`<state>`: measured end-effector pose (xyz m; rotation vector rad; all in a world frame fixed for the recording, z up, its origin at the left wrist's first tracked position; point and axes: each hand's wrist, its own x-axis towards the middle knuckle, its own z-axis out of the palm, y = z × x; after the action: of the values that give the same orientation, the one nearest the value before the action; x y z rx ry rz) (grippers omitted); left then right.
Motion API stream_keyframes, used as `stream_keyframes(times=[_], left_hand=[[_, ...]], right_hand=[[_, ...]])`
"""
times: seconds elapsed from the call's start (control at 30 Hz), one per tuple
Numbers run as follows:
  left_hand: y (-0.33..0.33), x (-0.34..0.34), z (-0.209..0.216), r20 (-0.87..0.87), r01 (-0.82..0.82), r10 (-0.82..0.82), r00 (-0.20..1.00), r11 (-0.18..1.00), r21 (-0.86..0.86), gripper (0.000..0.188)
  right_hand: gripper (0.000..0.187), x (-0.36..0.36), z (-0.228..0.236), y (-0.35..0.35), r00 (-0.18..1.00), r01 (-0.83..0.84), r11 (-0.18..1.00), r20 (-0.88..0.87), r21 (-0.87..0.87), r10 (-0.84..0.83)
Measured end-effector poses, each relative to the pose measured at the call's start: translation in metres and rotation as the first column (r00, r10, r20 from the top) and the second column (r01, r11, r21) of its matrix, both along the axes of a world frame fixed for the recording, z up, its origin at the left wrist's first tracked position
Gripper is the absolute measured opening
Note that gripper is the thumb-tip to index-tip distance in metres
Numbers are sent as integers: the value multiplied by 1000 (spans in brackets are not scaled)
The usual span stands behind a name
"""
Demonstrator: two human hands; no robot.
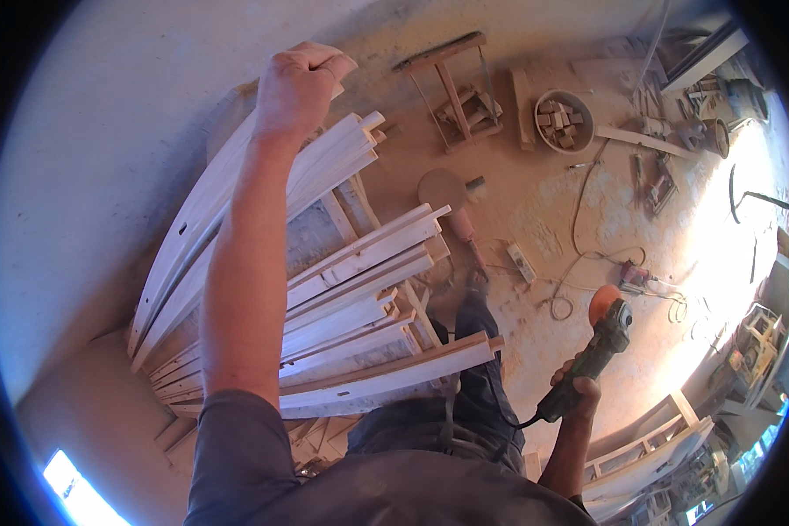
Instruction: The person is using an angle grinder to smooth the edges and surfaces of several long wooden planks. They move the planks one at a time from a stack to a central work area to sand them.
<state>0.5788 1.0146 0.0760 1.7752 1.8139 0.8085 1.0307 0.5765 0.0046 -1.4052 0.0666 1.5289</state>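
My right hand [579,390] is wrapped round the dark body of an angle grinder [594,359], held up at the lower right. Its round orange disc [603,305] points up and to the left, away from the wood. A cord runs from the grinder's lower end toward my legs. My left hand [300,86] is closed at the far end of the pale boards, my arm stretched across them. A pale edge shows beneath its fingers; what they grip is hidden. Several long pale wooden boards [359,263] with slots and tenon ends lie side by side in front of me.
A bucket of wood offcuts [563,123] and a wooden stool frame [454,96] stand on the dusty floor. Cords [579,219], a power strip [522,263] and a red power tool [636,276] lie beyond my right hand. A pale wall [105,175] rises at left.
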Motion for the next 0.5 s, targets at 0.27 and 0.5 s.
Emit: stream_keyframes(times=[0.27,0.5], left_hand=[[-4,-2,10,-6,-7,7,1000,999,-50,15],[-57,22,-24,-557,481,-174,812,741,469,14]], right_hand=[[61,-9,11,-1,999,45,999,-18,23,-45],[62,-3,17,-18,998,62,998,5,26,-62]])
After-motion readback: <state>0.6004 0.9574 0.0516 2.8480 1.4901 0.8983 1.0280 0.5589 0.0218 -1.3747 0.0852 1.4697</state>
